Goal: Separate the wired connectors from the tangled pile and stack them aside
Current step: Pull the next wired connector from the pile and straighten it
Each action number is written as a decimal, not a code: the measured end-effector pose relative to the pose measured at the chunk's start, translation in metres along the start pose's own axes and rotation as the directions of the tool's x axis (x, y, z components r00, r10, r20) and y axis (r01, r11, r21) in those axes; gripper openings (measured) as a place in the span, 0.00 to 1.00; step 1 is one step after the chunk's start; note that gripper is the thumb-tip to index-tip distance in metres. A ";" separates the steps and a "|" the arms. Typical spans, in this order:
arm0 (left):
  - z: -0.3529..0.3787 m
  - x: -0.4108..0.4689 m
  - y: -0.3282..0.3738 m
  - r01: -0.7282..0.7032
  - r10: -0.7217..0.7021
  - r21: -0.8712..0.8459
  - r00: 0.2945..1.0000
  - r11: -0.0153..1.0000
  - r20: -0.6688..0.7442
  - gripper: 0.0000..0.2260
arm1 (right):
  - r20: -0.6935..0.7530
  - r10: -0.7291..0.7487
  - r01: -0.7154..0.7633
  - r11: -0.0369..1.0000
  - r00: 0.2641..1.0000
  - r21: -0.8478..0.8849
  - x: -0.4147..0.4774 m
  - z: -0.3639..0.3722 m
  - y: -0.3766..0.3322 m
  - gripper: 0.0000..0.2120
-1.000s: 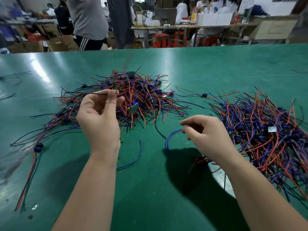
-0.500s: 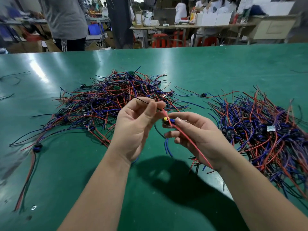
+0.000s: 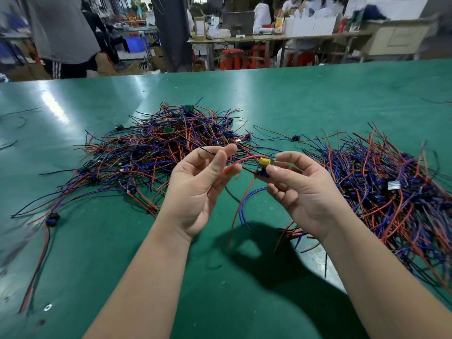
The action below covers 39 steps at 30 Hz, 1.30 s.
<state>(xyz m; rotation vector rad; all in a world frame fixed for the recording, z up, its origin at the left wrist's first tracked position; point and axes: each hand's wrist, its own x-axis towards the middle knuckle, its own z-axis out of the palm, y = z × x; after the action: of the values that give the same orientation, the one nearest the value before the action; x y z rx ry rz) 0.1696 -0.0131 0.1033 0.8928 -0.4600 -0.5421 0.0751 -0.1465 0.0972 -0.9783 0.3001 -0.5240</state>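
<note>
A tangled pile of red, blue and black wired connectors lies on the green table, left of centre. A second heap of the same wires spreads at the right. Above the table between them, my right hand pinches one wired connector, a small board with a yellow part, by thumb and fingers. Its red and blue leads hang down. My left hand pinches the thin black lead of that connector between thumb and fingertips, palm up.
The green table stretches far back. A single connector lies between the piles, another with long red and black wires at the left. Loose wires lie at the far left edge. People and benches stand beyond the table.
My hands came together over the table, then drew slightly apart. The right hand now pinches the connector turned up, showing its yellow part; the left hand has opened palm up along the black lead.
</note>
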 end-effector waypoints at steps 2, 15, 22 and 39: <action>-0.001 0.001 0.000 0.016 -0.016 -0.024 1.000 1.000 -0.008 0.06 | -0.004 0.000 0.000 1.000 1.000 -0.015 0.000 0.000 -0.001 0.13; -0.011 0.007 -0.003 0.017 -0.014 0.046 0.998 0.999 -0.063 0.06 | 0.027 0.027 -0.027 1.000 0.999 0.007 0.001 -0.005 -0.003 0.12; -0.026 0.015 -0.001 -0.004 0.099 0.349 0.962 0.937 -0.253 0.25 | -0.125 -0.043 0.030 0.994 0.991 -0.102 0.008 -0.013 -0.005 0.07; -0.074 0.018 -0.003 0.488 0.207 0.863 0.865 -0.130 -0.458 0.12 | -0.315 -0.123 0.052 0.973 0.941 -0.226 0.075 -0.011 -0.047 0.05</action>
<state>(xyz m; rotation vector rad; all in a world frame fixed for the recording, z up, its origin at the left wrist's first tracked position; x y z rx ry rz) 0.2263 0.0188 0.0630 2.6751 -0.2203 0.0173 0.1196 -0.2169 0.1300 -1.1176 0.6243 -0.7501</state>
